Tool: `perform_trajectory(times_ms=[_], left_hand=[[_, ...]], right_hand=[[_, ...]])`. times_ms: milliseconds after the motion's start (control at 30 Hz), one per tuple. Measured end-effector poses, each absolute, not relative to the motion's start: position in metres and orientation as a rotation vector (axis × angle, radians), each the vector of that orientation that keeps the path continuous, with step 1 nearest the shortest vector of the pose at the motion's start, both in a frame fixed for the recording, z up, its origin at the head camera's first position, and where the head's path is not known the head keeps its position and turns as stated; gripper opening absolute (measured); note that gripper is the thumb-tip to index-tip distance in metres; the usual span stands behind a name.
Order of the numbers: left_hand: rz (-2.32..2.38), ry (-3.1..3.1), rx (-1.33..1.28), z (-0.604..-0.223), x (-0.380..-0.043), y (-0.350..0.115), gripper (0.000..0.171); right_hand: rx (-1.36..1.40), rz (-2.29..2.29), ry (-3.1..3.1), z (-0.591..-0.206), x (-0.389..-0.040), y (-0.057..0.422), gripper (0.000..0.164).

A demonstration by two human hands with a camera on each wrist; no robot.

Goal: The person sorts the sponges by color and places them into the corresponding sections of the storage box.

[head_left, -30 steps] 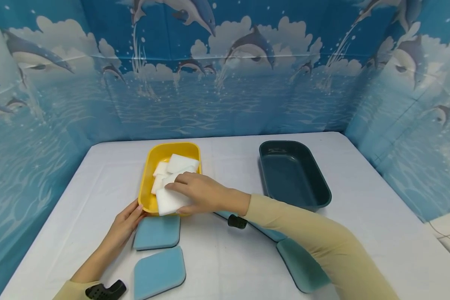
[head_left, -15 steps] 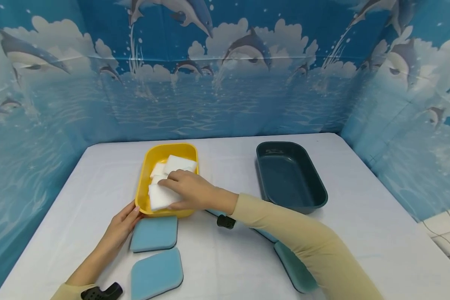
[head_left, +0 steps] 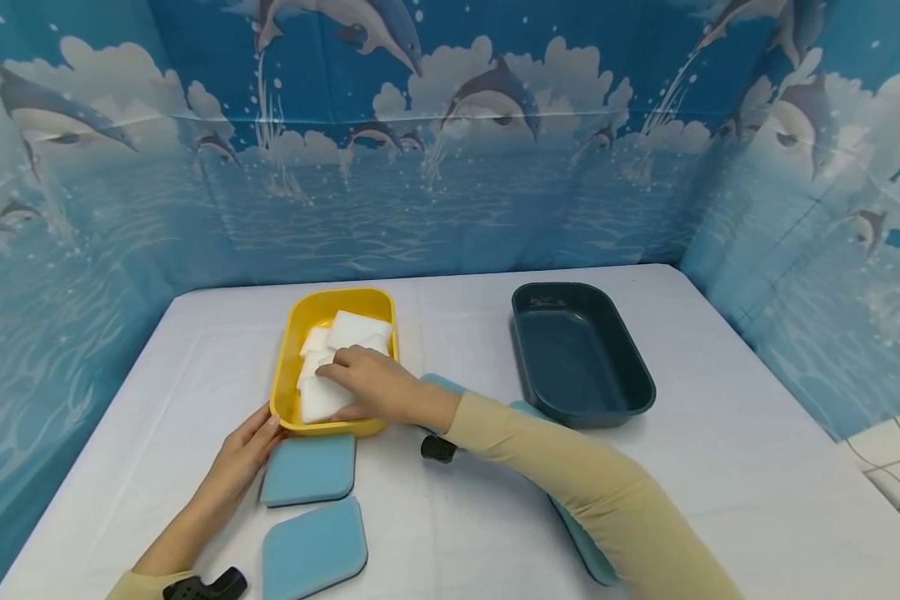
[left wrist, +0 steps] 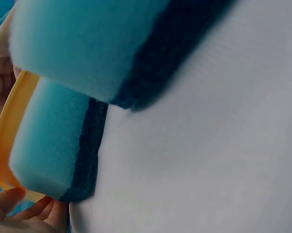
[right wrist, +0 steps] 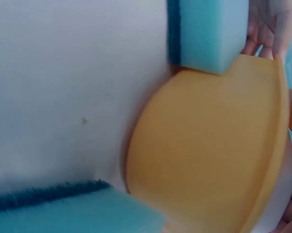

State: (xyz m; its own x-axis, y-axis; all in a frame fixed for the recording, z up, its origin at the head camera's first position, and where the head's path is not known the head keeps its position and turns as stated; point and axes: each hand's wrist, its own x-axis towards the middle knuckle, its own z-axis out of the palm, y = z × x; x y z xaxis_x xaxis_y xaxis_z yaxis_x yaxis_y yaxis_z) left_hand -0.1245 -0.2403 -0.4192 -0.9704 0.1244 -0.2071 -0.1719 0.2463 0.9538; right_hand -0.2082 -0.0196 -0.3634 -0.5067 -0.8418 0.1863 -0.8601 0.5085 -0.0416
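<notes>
My right hand (head_left: 378, 387) pinches a white sponge block (head_left: 319, 402) between thumb and fingers, low in the near part of the yellow tray (head_left: 287, 371). Other white blocks (head_left: 360, 327) lie in a loose pile behind it, and the hand covers part of them. At the tray's near left corner my left hand (head_left: 236, 454) grips the rim; the left wrist view has its thumb (left wrist: 9, 199) over the edge and the fingers beneath. In the right wrist view the tray's outer wall (right wrist: 209, 145) hides most of the right hand.
Two blue sponges (head_left: 309, 471) with dark undersides lie in front of the yellow tray. More bluish-green sponges (head_left: 585, 542) lie partly under the right forearm. A dark teal tray (head_left: 585, 358) with a bare floor stands at the back right. A dolphin-print curtain (head_left: 435, 208) surrounds the white table.
My right hand has lowered slightly and shifted left with the white sponge block, which now lies flatter in the tray. My left hand keeps its grip on the corner. The head view has shifted a little.
</notes>
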Motion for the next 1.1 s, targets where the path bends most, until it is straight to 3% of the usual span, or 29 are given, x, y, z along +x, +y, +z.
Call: perform_trajectory(times_ms=[233, 567, 1100], left_hand=[[1.771, 2.277, -0.078, -0.418, -0.124, -0.240, 0.069], [1.770, 2.274, -0.064, -0.418, -0.124, -0.240, 0.067], [1.802, 2.227, -0.076, -0.419, -0.125, -0.240, 0.071]], right_hand=[[1.490, 0.297, -2.598, -0.371, -0.212, -0.020, 0.059], [1.593, 0.356, -2.527, -0.376, -0.210, -0.020, 0.040], [1.524, 0.424, -2.478, -0.368, -0.204, 0.001, 0.038]])
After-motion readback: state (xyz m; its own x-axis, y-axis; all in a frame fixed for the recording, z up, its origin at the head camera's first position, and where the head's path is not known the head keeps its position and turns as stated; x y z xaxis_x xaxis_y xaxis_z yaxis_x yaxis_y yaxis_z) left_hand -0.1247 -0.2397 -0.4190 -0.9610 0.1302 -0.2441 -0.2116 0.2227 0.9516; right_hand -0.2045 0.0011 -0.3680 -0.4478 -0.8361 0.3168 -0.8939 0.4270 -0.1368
